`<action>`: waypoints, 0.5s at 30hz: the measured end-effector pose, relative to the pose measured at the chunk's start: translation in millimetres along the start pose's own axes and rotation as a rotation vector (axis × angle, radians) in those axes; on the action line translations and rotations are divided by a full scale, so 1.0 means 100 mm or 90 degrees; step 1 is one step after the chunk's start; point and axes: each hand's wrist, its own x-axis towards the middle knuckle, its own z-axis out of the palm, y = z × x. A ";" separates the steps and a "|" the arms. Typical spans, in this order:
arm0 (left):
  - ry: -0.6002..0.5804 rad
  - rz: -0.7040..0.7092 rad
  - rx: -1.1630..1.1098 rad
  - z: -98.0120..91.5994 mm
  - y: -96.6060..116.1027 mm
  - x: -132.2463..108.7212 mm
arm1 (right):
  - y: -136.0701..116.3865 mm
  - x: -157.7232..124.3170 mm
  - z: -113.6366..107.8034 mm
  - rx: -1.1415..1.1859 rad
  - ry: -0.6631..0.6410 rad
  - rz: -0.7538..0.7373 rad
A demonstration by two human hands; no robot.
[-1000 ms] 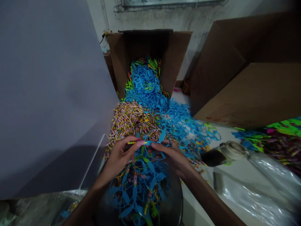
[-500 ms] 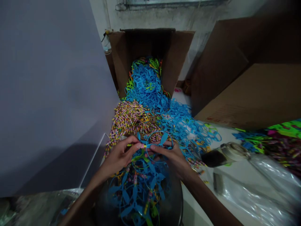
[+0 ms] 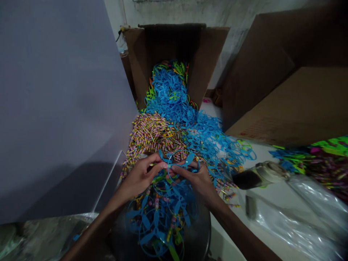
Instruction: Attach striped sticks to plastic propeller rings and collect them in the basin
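My left hand [image 3: 141, 175] and my right hand [image 3: 197, 177] meet fingertip to fingertip over a dark round bowl [image 3: 199, 232]. Both pinch one blue ring propeller toy [image 3: 181, 161] at its hub, where a small stick sits mostly hidden under my left fingers. The bowl below holds several blue propellers on coloured sticks [image 3: 160, 217]. Just beyond my hands lies a heap of small multicoloured sticks [image 3: 152, 136]. To its right spreads a pile of loose blue ring propellers [image 3: 206, 139].
An open cardboard box [image 3: 174, 47] at the back spills blue and green propellers. A grey panel [image 3: 59, 101] walls off the left. Large cardboard boxes [image 3: 288, 98] stand at the right, with a tape roll [image 3: 268, 172], clear plastic bags [image 3: 304, 214] and more coloured parts [image 3: 326, 156].
My left fingers have slid along the stick toward the propeller hub, so the stick no longer shows. The view has tilted down a little.
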 end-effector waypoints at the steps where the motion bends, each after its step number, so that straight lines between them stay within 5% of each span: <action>1: 0.001 0.003 -0.001 0.01 -0.01 0.00 | 0.01 0.00 0.00 0.012 -0.001 0.008; 8: -0.001 0.013 -0.009 -0.06 0.05 -0.01 | 0.02 0.01 -0.02 0.021 -0.013 0.022; 15: 0.148 0.015 -0.029 -0.23 0.12 -0.11 | -0.15 0.03 -0.15 0.142 0.110 0.070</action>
